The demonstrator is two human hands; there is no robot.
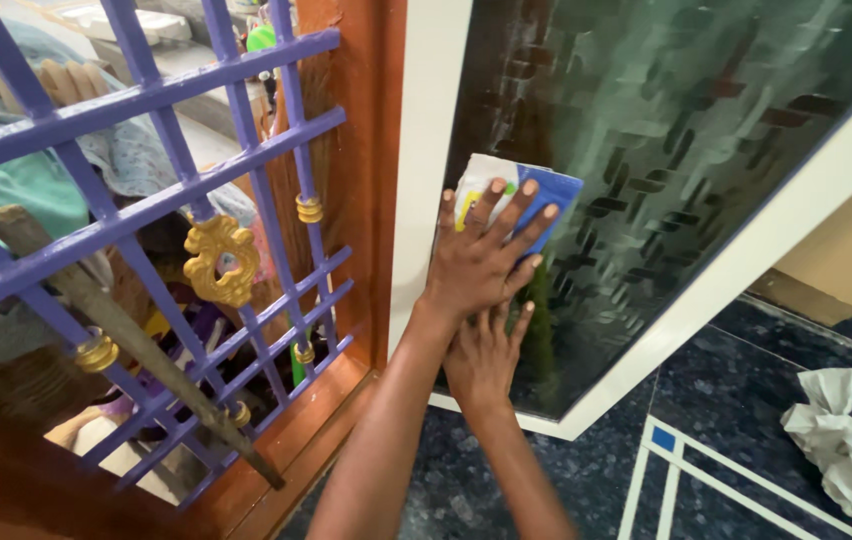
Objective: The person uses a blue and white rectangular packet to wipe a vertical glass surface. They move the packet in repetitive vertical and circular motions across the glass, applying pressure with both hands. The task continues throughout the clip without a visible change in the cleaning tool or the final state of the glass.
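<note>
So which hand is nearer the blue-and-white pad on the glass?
Left. The left hand presses flat on the pad; the right hand lies below it on the glass, not touching.

The left hand point(481, 262) presses a folded white-and-blue paper point(516, 190) flat against the patterned glass pane point(686, 130), fingers spread over it. The right hand point(481, 360) lies directly below that grip, palm on the glass. Left of the grip stands a purple window grille point(146, 210); far right, crumpled paper point(841, 440) lies on the floor point(746, 390).
</note>
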